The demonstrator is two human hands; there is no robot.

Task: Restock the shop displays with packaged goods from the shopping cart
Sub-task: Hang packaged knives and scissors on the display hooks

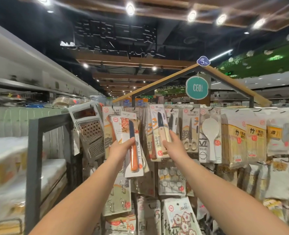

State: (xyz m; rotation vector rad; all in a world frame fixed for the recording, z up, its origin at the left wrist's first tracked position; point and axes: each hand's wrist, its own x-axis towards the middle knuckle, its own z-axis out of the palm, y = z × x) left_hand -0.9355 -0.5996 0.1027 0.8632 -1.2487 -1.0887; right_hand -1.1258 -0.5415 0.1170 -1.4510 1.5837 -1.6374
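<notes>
My left hand (pixel 120 150) grips a small stack of carded goods; the front one is a packaged knife with an orange handle (pixel 133 150). My right hand (pixel 171 146) holds the lower part of a carded folding knife with a pale wooden handle (pixel 160 129), raised at the top row of the hanging display (pixel 157 107). Its card top sits level with the display hooks. Both arms reach up and forward. The shopping cart is out of view.
Metal graters (pixel 91 133) hang at the display's left end on a dark frame (pixel 34 150). Carded scissors (pixel 190 131), a white rice paddle (pixel 210 136) and bamboo packs (pixel 238 143) hang to the right. Sticky-hook packs (pixel 179 216) hang below. Wrapped goods (pixel 4 167) are stacked at left.
</notes>
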